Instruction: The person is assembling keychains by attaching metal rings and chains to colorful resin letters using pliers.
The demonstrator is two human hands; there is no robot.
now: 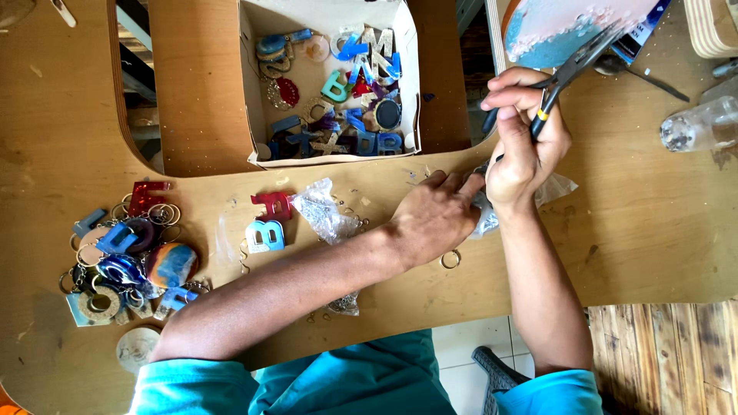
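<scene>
Finished resin keychains [127,257] lie heaped on the table [630,230]; right hand [526,134] grips black pliers [569,73], left hand [434,215] perhaps pinches a small ring, box [254,84] half full

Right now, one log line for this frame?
right hand: holds pliers | left hand: on plastic bag | box of letter charms: behind | keychain pile: far left

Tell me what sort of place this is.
Likely a small craft workshop making keyrings: a white cardboard box of coloured resin letters, a heap of finished keychains on the wooden workbench, black pliers in the right hand.
</scene>
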